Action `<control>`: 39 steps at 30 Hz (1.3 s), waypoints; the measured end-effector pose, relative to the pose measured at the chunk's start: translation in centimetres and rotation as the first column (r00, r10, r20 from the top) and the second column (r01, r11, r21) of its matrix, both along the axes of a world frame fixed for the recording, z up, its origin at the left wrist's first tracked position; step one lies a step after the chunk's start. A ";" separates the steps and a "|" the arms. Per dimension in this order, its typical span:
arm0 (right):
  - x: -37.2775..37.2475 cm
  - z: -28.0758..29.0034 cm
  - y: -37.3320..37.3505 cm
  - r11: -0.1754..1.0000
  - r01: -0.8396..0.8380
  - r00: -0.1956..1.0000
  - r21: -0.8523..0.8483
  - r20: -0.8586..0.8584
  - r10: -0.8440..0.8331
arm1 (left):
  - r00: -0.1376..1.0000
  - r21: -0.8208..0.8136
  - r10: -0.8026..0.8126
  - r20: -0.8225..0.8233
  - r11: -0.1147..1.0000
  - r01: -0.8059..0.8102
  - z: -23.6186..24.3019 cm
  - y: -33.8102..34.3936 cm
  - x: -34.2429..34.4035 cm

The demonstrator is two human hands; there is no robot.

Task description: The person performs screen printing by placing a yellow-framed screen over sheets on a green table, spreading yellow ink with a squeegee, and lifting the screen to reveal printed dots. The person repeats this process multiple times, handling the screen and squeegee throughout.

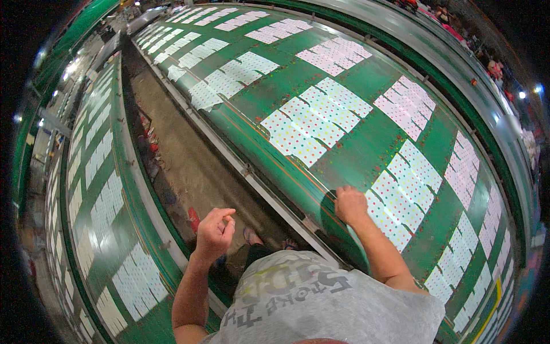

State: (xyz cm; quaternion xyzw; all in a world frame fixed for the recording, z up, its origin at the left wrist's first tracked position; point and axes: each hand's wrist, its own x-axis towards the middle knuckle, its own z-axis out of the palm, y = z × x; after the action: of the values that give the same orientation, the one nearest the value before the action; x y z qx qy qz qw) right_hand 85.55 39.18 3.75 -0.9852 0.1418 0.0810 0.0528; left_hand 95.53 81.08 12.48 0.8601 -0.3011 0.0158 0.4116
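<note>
Running along the left side, a green table carries white sheets set out in spaced blocks from near to far. To its right, a brown floor aisle separates this table from a second one; a red scrap lies on the floor just left of the left hand.

The left hand is raised over the aisle, fingers curled in toward the palm; no object shows in it. To its right, a sandalled foot stands on the floor, and the person's grey shirt fills the near centre.

The right hand is at the near edge of the right-hand table, back upward and fingers bent down. Its fingertips are hidden; opening and hold cannot be determined.

Just right of this hand, a dotted panel, white with multicoloured dots, lies flat on the green surface. A larger dotted block lies farther off. Beyond them, at the far right, lie pale pinkish panels.
</note>
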 end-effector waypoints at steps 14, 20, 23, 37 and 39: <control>5.7 -1.7 4.6 0.860 0.502 0.795 -0.088 -0.345 -0.499 | 0.990 -0.099 -0.142 -0.006 0.985 0.141 -11.7 -9.3 34.9; 5.7 -1.6 5.3 0.825 0.562 0.731 -0.064 -0.429 -0.531 | 0.948 0.076 -0.175 0.268 0.984 0.160 -16.8 -19.1 45.7; 5.6 -0.9 4.4 0.847 0.526 0.720 -0.083 -0.486 -0.495 | 0.898 0.125 -0.093 0.430 0.991 0.043 -18.4 -22.2 48.5; 20.9 -0.5 -21.9 0.810 0.585 0.785 -0.036 0.275 -0.555 | 0.898 0.291 -0.091 0.431 0.956 -0.043 -20.2 -24.5 49.5; 24.3 -1.3 -26.3 0.831 0.550 0.799 -0.085 0.341 -0.495 | 0.892 0.307 -0.107 0.439 0.951 -0.037 -20.4 -24.5 49.7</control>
State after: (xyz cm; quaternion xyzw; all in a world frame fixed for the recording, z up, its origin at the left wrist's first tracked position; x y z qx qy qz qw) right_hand 109.89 12.90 2.49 -0.9082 0.4056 -0.1030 0.0055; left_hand 145.21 56.57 -7.95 0.8806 -0.4027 0.1600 0.1921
